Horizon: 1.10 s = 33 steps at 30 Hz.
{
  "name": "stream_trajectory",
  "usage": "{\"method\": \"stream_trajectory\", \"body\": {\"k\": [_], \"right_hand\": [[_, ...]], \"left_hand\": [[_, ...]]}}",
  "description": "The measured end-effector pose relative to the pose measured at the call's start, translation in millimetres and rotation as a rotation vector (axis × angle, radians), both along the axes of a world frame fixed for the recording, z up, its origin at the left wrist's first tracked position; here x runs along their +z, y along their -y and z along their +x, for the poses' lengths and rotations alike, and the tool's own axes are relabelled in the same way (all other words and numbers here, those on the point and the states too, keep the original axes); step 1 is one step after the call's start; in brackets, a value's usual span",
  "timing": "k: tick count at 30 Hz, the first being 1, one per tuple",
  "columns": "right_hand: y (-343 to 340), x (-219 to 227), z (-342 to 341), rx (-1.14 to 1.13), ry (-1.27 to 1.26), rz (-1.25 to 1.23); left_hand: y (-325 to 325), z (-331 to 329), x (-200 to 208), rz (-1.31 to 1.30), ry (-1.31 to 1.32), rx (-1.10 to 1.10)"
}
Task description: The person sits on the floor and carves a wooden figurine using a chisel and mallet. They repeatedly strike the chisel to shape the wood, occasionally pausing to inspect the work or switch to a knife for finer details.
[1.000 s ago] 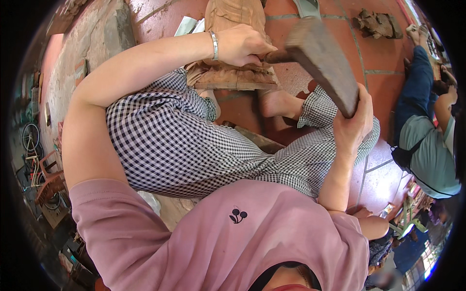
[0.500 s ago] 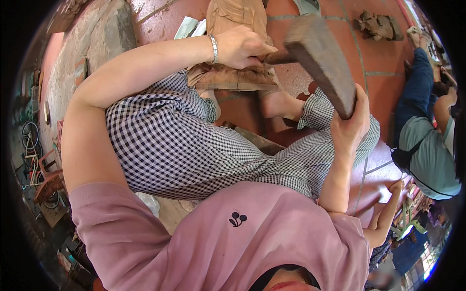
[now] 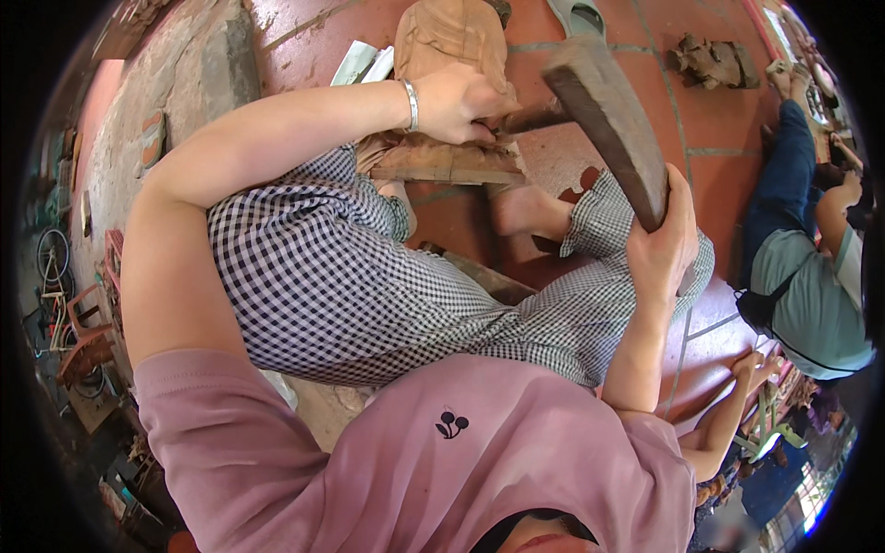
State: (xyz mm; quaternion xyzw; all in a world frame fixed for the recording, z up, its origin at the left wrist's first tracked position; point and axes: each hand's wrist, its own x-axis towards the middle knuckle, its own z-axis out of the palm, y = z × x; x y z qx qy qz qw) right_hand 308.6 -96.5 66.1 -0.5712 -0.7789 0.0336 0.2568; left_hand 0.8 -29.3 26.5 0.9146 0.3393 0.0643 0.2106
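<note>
A carved wooden figure (image 3: 450, 37) with a flat wooden base (image 3: 447, 164) lies between my feet. My left hand (image 3: 456, 103) is closed over the carving just above its base, wrapped round a tool with a dark wooden handle (image 3: 537, 117), probably a chisel; its blade is hidden. My right hand (image 3: 666, 226) is closed on the lower end of a heavy, slightly curved wooden mallet (image 3: 613, 124). The mallet's upper part slants to the left, and its edge meets or overlaps the end of the handle; whether they touch I cannot tell.
A rough chunk of wood (image 3: 714, 63) and a grey-green sandal (image 3: 581, 17) lie on the red tiles. Beside the carving are pale strips (image 3: 358, 63). A stone slab (image 3: 217, 64) stretches along the left. Another person (image 3: 811, 286) sits at the right; a further person's arm shows below.
The mallet, blurred by motion before, is now sharper and slightly lower and left at its grip. My left hand has shifted slightly down along the carving, still closed.
</note>
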Motion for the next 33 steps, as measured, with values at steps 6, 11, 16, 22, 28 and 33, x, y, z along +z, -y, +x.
{"method": "stream_trajectory", "body": {"k": [6, 11, 16, 22, 28, 33], "right_hand": [[5.6, -12.9, 1.3, -0.090, -0.534, -0.147], [9.1, -17.6, 4.8, -0.064, -0.606, -0.112], [13.3, -23.1, 10.9, -0.021, -0.732, -0.132], [3.4, 0.3, -7.1, -0.005, -0.191, 0.030], [5.8, -6.2, -5.3, 0.034, -0.105, 0.046], [13.0, -4.8, -7.4, -0.006, -0.293, 0.012]], "left_hand": [[-4.8, -1.4, -7.3, -0.069, 0.104, 0.072], [-4.7, -1.8, -1.4, -0.054, 0.094, 0.045], [-2.3, -2.0, 3.6, -0.060, 0.089, 0.010], [4.1, -4.6, -10.6, 0.081, 0.069, -0.022], [3.9, -3.7, -9.0, 0.086, 0.045, -0.009], [4.6, -1.8, -7.9, 0.040, 0.106, -0.005]]}}
